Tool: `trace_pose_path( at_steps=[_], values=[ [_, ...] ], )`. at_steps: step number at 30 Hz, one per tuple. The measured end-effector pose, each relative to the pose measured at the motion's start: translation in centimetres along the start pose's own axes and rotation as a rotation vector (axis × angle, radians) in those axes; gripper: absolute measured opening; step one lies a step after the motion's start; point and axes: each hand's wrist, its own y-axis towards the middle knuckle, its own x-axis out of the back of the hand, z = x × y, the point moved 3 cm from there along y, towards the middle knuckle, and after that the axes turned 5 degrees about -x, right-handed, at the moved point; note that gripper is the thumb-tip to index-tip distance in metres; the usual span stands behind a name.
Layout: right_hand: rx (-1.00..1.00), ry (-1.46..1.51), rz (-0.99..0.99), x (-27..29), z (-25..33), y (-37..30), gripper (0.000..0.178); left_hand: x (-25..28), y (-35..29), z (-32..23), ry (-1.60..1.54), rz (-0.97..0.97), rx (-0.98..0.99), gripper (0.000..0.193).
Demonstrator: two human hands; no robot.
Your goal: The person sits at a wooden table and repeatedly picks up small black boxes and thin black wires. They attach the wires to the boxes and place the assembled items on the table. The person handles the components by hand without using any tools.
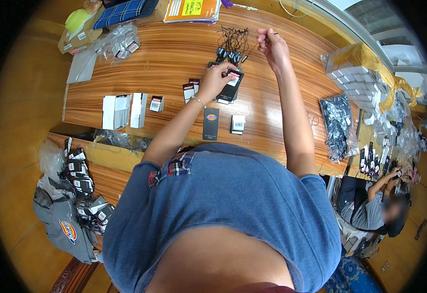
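My left hand [216, 82] is closed on a black hang tag [231, 84] with a white and red label, above a stack of similar tags. My right hand [273, 49] is raised to the right of a bundle of black hang-tag strings [234, 43]; its fingertips are pinched, and a small dark bit of what looks like a black string shows at them. Left of the stack, more tags [189, 91] lie partly under my left wrist. In front of me are a single long black tag [211, 124] and a small pile of white barcode labels [238, 124].
White card stacks [116, 112] and a small tag pile [156, 103] stand at the left. Scissors [313, 119], a plastic-wrapped black bundle [339, 127] and stacked white boxes [352, 75] are at the right. Orange folders [191, 10] lie at the back. Another person [370, 207] works at the far right.
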Motion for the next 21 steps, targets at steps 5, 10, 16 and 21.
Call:
trace_pose_path(
  at_steps=[5,10,16,21],
  values=[
    [0.007,-0.140,0.043,-1.0,0.8,1.9,0.031,0.7,0.6,-1.5,0.350,-0.070,-0.215,0.026],
    [-0.080,-0.253,0.098,-1.9,0.6,4.1,0.031,1.0,0.9,-0.5,0.493,-0.102,-0.296,0.028],
    [-0.126,-0.370,0.088,-1.6,-1.9,7.8,0.029,1.3,0.8,-0.1,0.578,-0.144,-0.345,0.028],
    [-0.173,-0.415,0.059,-0.9,-3.8,10.2,0.027,1.8,-1.3,-1.1,0.625,-0.054,-0.378,0.026]
  ],
)
